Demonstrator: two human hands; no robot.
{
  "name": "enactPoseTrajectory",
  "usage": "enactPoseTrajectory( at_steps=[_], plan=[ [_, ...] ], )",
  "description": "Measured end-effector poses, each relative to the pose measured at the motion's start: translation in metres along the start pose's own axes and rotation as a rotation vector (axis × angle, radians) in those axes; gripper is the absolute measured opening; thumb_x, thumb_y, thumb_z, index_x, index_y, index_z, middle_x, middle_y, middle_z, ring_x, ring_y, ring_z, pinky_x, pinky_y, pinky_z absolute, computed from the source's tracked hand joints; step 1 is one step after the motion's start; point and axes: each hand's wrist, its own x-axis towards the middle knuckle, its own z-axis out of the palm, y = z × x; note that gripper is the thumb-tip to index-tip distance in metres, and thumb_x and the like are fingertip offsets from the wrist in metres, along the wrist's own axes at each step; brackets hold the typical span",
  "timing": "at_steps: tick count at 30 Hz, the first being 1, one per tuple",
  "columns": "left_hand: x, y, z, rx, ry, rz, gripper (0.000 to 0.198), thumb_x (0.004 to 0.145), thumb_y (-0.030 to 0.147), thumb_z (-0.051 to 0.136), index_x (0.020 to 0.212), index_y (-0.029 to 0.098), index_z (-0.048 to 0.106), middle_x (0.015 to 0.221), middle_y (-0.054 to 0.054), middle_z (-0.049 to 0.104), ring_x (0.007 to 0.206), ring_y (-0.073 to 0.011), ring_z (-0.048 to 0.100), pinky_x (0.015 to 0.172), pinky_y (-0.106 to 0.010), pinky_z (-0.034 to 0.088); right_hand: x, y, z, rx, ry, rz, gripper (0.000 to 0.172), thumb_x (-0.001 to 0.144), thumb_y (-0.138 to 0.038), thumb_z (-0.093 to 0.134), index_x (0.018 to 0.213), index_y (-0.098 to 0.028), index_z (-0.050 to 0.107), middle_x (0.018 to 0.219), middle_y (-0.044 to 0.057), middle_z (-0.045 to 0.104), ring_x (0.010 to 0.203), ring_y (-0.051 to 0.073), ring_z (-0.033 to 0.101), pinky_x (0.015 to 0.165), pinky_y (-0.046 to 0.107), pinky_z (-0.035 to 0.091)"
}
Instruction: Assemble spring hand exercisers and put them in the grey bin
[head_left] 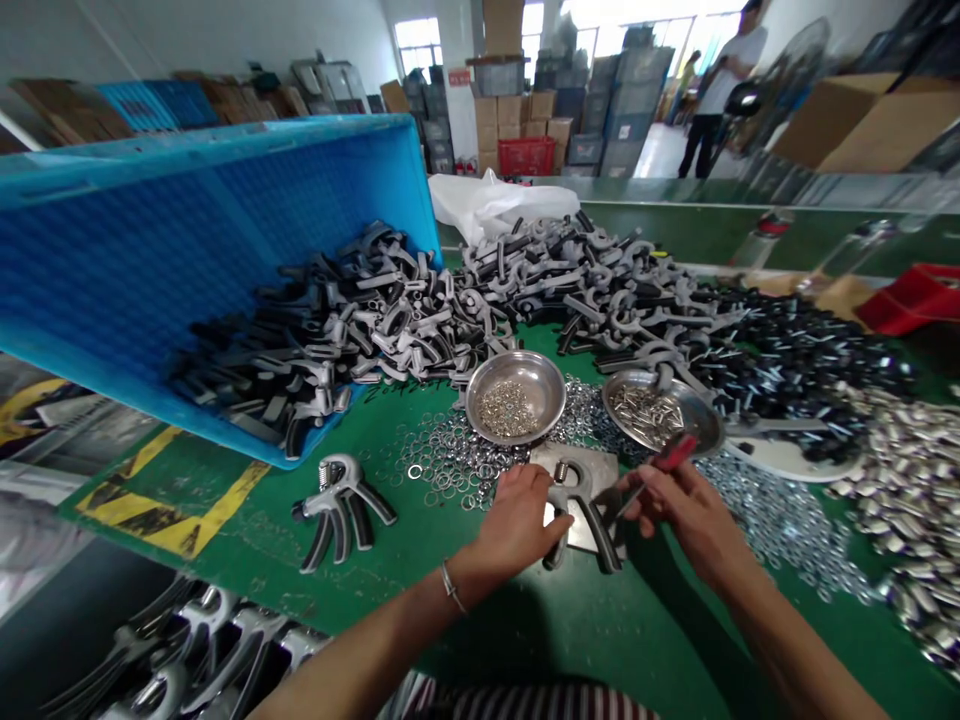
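left hand [514,520] open on a hand gripper [581,510]; right hand [690,515] pinching a red-handled tool [674,452]; bench edge [225,590] near

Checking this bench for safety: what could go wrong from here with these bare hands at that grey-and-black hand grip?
The red-handled metal tool in the right hand points toward the grey-and-black spring hand grip under the left hand, so a slip could jab bare skin. The shallow steel bowl of small metal parts sits tilted against the heap of grips, and might tip, spilling into the loose steel washers.
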Motion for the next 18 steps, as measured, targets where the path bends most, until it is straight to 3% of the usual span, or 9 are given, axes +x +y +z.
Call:
enactPoseTrajectory(
  at_steps=[7,18],
  plan=[
    [0.006,-0.002,0.002,-0.056,-0.013,0.004,0.04,0.087,0.039,0.068,0.12,0.019,0.058,0.121,-0.008,0.058,0.115,-0.028,0.05,0.104,-0.042,0.038,0.022,0.018,0.044,0.043,0.042,-0.137,0.025,0.09,-0.047,0.065,0.095,-0.026,0.052,0.076,-0.001,0.07,0.062,0.02,0.07,0.057,0.033,0.059],
    [0.005,-0.006,0.007,-0.092,0.0,0.002,0.04,0.088,0.041,0.066,0.121,0.02,0.057,0.123,-0.008,0.057,0.115,-0.0276,0.05,0.104,-0.043,0.037,0.023,0.032,0.045,0.065,0.048,-0.125,0.024,0.092,-0.047,0.063,0.098,-0.027,0.053,0.084,0.002,0.075,0.066,0.022,0.073,0.061,0.036,0.06]
  ],
)
